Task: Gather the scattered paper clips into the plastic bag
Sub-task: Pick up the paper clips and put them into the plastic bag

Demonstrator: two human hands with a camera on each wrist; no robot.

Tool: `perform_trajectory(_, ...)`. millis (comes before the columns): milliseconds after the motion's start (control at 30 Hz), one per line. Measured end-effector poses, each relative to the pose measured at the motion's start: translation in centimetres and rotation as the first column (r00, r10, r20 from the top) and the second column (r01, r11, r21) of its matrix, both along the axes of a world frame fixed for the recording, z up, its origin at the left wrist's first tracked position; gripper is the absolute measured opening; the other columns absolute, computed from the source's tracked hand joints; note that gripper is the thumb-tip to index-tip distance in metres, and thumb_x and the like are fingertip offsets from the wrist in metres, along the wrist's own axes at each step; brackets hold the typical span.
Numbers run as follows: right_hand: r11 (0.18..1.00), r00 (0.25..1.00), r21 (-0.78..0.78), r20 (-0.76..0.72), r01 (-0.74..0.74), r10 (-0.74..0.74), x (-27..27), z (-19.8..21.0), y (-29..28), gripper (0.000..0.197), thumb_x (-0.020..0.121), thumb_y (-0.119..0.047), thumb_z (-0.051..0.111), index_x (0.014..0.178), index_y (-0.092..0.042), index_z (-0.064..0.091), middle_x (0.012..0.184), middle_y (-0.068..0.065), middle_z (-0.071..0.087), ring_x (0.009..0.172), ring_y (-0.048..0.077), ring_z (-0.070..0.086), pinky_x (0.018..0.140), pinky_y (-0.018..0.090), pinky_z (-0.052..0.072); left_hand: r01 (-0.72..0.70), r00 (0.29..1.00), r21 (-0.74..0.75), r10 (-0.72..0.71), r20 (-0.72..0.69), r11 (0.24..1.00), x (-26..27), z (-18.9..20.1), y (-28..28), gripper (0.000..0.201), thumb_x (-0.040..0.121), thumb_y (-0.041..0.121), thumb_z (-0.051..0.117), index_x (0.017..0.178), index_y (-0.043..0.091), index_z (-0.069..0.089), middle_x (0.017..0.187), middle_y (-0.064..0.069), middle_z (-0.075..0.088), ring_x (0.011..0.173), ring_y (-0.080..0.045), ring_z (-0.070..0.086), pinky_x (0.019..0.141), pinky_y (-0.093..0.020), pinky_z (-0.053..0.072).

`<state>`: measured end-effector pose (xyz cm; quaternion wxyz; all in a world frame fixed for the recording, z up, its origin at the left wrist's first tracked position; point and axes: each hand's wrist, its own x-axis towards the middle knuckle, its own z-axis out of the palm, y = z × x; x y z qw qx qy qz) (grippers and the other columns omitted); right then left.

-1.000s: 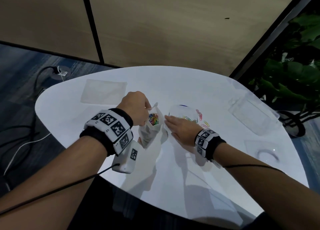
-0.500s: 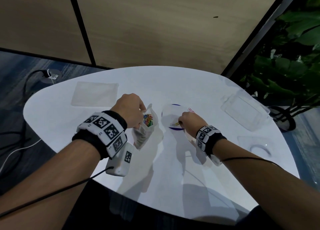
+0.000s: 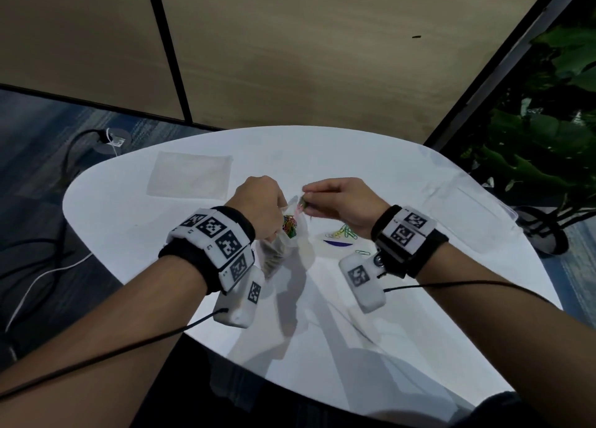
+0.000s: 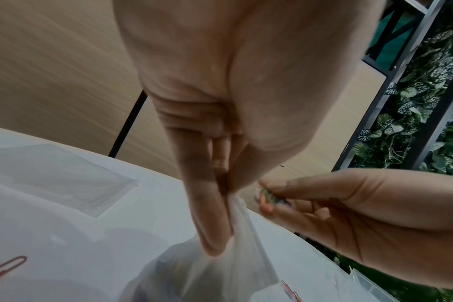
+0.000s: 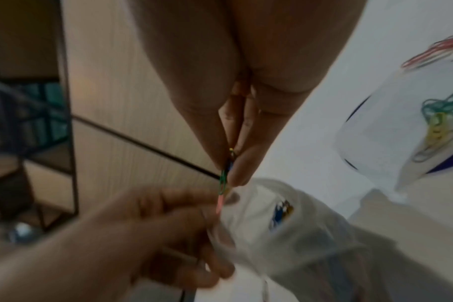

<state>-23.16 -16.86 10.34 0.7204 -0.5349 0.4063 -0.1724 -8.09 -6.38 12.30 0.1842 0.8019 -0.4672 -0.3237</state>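
Multicoloured paper clips fill the clear plastic bag on the white table.

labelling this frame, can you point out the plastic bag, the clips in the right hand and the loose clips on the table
plastic bag (image 3: 283, 250): head view, its clear lower body.
pinched clips (image 5: 223, 179): right wrist view, green clip below the fingertips.
loose clips (image 3: 345, 233): head view, green-yellow cluster.

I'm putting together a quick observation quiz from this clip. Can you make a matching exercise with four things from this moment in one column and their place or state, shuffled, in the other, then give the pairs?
Things
1. left hand
2. right hand
3. plastic bag
4. loose paper clips

Place or state
A. lying on the white table, under the right wrist
B. pinching a few coloured clips above the bag's mouth
C. gripping the bag's rim and holding it up
D. hanging open, with coloured clips already inside

Pairs: 1-C, 2-B, 3-D, 4-A
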Motion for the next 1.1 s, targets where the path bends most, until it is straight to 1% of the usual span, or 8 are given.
perform_trajectory(233, 0.733, 0.926, -0.614, -0.372, -0.292, 0.057, 1.8, -2.5, 3.3, 0.008, 0.071, -0.012, 0.079, 0.078, -0.016, 0.078, 0.071, -0.002, 0.074, 0.066, 0.01, 0.069, 0.069, 0.022, 0.057, -0.007, 0.999, -0.005, 0.007, -0.034, 1.0, 0.1, 0.2, 0.3, 0.023, 0.093, 0.001, 0.057, 0.105, 0.007, 0.076, 0.075, -0.013, 0.076, 0.063, -0.024, 0.077, 0.07, -0.04, 0.066)
perform_trajectory(400, 0.472, 0.786, -0.64, -0.575, -0.606, 0.228, 2.2, -1.2, 3.4, 0.017, 0.086, -0.013, 0.06, 0.077, -0.01, 0.073, 0.064, -0.006, 0.064, 0.059, 0.009, 0.055, 0.062, 0.021, 0.042, -0.011, 1.0, -0.021, 0.011, -0.027, 1.0, 0.2, 0.3, 0.4, 0.027, 0.093, -0.001, 0.054, 0.104, 0.009, 0.077, 0.074, -0.012, 0.075, 0.064, -0.023, 0.077, 0.073, -0.038, 0.066)
perform_trajectory(500, 0.717, 0.844, -0.46, -0.398, -0.524, 0.361, 1.1, -0.2, 0.7, 0.019, 0.089, -0.007, 0.06, 0.095, -0.014, 0.076, 0.087, -0.001, 0.075, 0.08, 0.011, 0.07, 0.08, 0.023, 0.055, -0.017, 0.999, -0.025, 0.016, -0.033, 1.0, 0.4, 0.1, 0.4, 0.023, 0.093, 0.001, 0.058, 0.105, 0.009, 0.076, 0.081, -0.012, 0.076, 0.068, -0.023, 0.077, 0.075, -0.039, 0.065)
perform_trajectory(600, 0.882, 0.939, -0.395, -0.319, -0.255, 0.128, -0.9, -1.3, -2.9, 0.024, 0.091, -0.002, 0.054, 0.102, -0.008, 0.075, 0.1, 0.012, 0.075, 0.095, 0.026, 0.071, 0.09, 0.04, 0.057, -0.025, 0.999, -0.018, 0.024, -0.046, 1.0, 0.8, -0.3, 0.6, 0.023, 0.09, -0.002, 0.062, 0.107, 0.008, 0.074, 0.091, -0.014, 0.076, 0.076, -0.027, 0.077, 0.077, -0.04, 0.065)
perform_trajectory(767, 0.769, 0.421, -0.368, -0.896, -0.522, -0.142, -6.4, -8.6, -7.6, 0.044, 0.101, -0.033, 0.038, 0.135, -0.006, 0.047, 0.141, 0.016, 0.048, 0.128, 0.033, 0.047, 0.105, 0.039, 0.037, -0.02, 0.999, 0.004, 0.02, -0.027, 1.0, 1.4, -0.6, 1.0, 0.026, 0.086, -0.005, 0.067, 0.107, 0.009, 0.075, 0.091, -0.013, 0.076, 0.082, -0.028, 0.075, 0.08, -0.04, 0.064)
perform_trajectory(867, 0.637, 0.294, -0.304, -0.947, -0.708, -0.125, -7.1, -11.6, -6.7, 0.041, 0.097, -0.028, 0.038, 0.129, -0.002, 0.042, 0.135, 0.022, 0.038, 0.122, 0.042, 0.042, 0.098, 0.045, 0.041, -0.018, 0.999, 0.016, 0.019, -0.03, 1.0, 1.4, -0.5, 0.9, 0.026, 0.087, -0.005, 0.067, 0.107, 0.009, 0.075, 0.094, -0.014, 0.076, 0.083, -0.029, 0.076, 0.082, -0.041, 0.064)
perform_trajectory(1000, 0.539, 0.428, -0.395, -0.901, -0.744, -0.068, -5.9, -12.4, -3.9, 0.059, 0.101, -0.029, 0.033, 0.152, -0.006, 0.014, 0.158, 0.018, 0.015, 0.144, 0.038, 0.02, 0.116, 0.049, 0.027, 0.006, 1.0, 0.017, -0.005, -0.022, 1.0, 0.9, -0.2, 0.6, 0.028, 0.086, -0.005, 0.068, 0.11, 0.008, 0.074, 0.097, -0.014, 0.075, 0.086, -0.03, 0.075, 0.083, -0.041, 0.063)
perform_trajectory(1100, 0.286, 0.454, -0.433, -0.891, -0.855, 0.008, -6.7, -12.7, -2.6, 0.056, 0.099, -0.022, 0.033, 0.153, -0.014, 0.019, 0.16, 0.015, 0.015, 0.144, 0.036, 0.019, 0.117, 0.05, 0.025, 0.02, 1.0, 0.027, -0.02, -0.009, 0.999, 0.6, -0.2, 0.4, 0.029, 0.086, -0.004, 0.068, 0.111, 0.009, 0.074, 0.097, -0.012, 0.076, 0.087, -0.029, 0.075, 0.082, -0.041, 0.064)
